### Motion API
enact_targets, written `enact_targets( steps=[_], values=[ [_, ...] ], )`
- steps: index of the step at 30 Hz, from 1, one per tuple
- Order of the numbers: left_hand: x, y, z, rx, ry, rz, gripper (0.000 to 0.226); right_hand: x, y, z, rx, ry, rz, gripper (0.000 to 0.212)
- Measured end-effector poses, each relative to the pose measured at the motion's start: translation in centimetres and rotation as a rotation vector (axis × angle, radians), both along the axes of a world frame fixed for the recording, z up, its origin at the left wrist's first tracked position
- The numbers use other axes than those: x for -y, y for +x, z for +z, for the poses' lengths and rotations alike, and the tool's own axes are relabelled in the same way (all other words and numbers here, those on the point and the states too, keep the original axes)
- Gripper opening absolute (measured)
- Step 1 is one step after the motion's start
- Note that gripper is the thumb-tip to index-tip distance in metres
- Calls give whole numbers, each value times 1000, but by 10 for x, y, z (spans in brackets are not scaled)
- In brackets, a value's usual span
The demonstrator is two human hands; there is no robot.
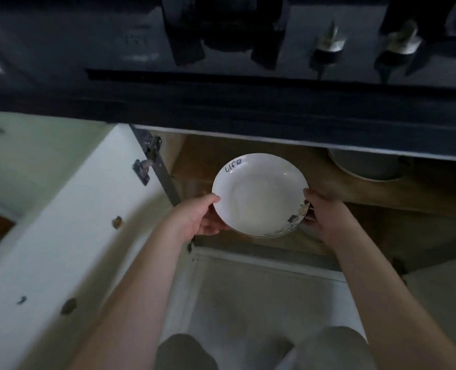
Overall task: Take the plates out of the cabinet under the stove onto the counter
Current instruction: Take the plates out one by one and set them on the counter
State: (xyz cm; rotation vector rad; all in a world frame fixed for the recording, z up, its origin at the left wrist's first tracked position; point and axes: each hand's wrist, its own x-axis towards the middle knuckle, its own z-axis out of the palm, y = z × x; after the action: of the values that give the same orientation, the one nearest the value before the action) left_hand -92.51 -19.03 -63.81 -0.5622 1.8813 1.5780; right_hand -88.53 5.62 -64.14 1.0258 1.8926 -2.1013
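We see the open cabinet door (61,209) at left, then our left hand (194,217) curled round the near-left rim of the white plate (260,194) — held level before the cabinet (194,156) mouth — with our right hand (323,212) gripping its right rim; a grey pot (368,166) sits on the shelf behind.
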Motion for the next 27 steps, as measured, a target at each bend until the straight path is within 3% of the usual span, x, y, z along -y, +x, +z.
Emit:
enact_targets(
  steps=[6, 12, 21, 27],
  values=[
    [10, 45, 54, 146, 71, -63, 25, -2, 53, 60, 110, 41, 129, 29],
    [28, 106, 117, 246, 68, -69, 24, 22, 126, 120, 197, 46, 128, 28],
    [89, 197, 225, 190, 78, 97, 21, 86, 201, 232, 171, 48, 162, 29],
    [121, 239, 280, 118, 135, 65, 17, 103, 259, 292, 143, -177, 109, 26]
  ],
)
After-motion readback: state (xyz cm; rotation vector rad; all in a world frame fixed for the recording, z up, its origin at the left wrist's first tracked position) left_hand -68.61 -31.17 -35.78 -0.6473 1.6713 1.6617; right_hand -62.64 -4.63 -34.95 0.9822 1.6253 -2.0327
